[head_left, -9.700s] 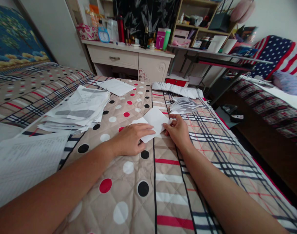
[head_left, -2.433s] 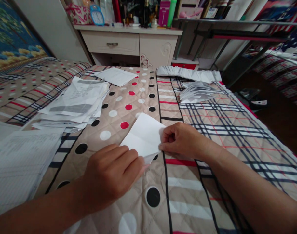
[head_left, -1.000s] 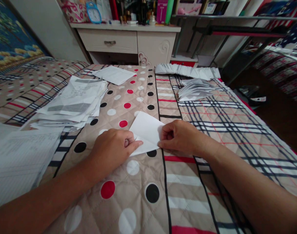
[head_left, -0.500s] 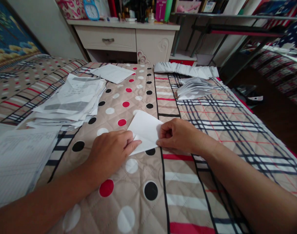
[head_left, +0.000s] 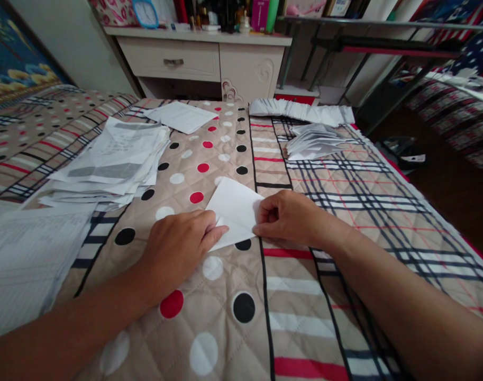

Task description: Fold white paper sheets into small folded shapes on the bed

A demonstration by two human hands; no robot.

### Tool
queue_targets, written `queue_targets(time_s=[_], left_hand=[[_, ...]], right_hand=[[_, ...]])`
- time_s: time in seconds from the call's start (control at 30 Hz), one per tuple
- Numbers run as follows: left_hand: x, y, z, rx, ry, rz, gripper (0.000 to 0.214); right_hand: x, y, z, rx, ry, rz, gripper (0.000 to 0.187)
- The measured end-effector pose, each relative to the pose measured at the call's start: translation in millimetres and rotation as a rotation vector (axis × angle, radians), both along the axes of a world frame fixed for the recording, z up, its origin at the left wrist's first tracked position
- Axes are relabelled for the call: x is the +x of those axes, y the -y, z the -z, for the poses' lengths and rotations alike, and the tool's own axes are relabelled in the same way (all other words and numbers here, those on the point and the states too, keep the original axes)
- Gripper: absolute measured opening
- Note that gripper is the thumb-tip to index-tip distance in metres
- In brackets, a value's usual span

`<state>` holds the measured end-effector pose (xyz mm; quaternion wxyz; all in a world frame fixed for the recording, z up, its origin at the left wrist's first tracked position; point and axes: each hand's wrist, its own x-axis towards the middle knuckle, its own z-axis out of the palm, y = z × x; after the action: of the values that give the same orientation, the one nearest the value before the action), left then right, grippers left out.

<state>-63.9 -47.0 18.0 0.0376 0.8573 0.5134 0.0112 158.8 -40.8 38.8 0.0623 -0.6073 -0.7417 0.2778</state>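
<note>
A folded sheet of white paper (head_left: 237,203) lies on the patterned bedspread (head_left: 209,317) between my two hands. My left hand (head_left: 185,238) is at its left edge, fingers curled and thumb pressed on the lower left part. On the right edge, my right hand (head_left: 284,214) pinches the paper between thumb and curled fingers. The paper's far corner and middle show; its side edges are partly hidden under my fingers.
Printed sheets (head_left: 114,153) are stacked at the left, with lined papers (head_left: 30,259) nearer me. Another sheet (head_left: 181,116) lies farther back. Folded papers (head_left: 316,142) and a long row of folded papers (head_left: 300,112) sit at the back right. A white dresser (head_left: 170,61) stands beyond the bed.
The whole view has shifted slightly. Both hands keep the same hold on the folded paper, and its shape looks unchanged.
</note>
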Motion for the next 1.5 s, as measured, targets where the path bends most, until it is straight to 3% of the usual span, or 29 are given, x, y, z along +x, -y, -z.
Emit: queue_targets(time_s=[0.13, 0.23, 0.3, 0.43, 0.57, 1.1, 1.33, 1.5], left_hand=[[1, 2, -0.6, 0.044, 0.030, -0.020, 0.022], [3, 6, 0.7, 0.174, 0.075, 0.017, 0.015], [6, 7, 2.8, 0.281, 0.098, 0.143, 0.010], [8, 4, 7.8, 0.363, 0.206, 0.479, 0.028], [5, 0, 9.6, 0.325, 0.263, 0.602, 0.031], [6, -2, 5.6, 0.226, 0.186, 0.571, 0.041], [5, -1, 7.4, 0.178, 0.276, 0.529, 0.037], [0, -5, 10.4, 0.029, 0.431, 0.404, 0.041]], right_hand=[[0, 0, 0.7, -0.005, -0.007, 0.003, 0.013], [0, 0, 0.4, -0.008, -0.005, 0.004, 0.013], [0, -1, -0.3, -0.009, -0.003, 0.004, 0.014], [-1, 0, -2.1, -0.015, -0.013, 0.006, 0.014], [-1, 0, -2.3, -0.024, -0.013, 0.012, 0.013], [1, 0, -0.2, -0.010, -0.013, 0.000, 0.013], [0, 1, 0.1, 0.021, -0.013, -0.017, 0.026], [-4, 4, 2.4, 0.088, 0.077, 0.011, 0.034]])
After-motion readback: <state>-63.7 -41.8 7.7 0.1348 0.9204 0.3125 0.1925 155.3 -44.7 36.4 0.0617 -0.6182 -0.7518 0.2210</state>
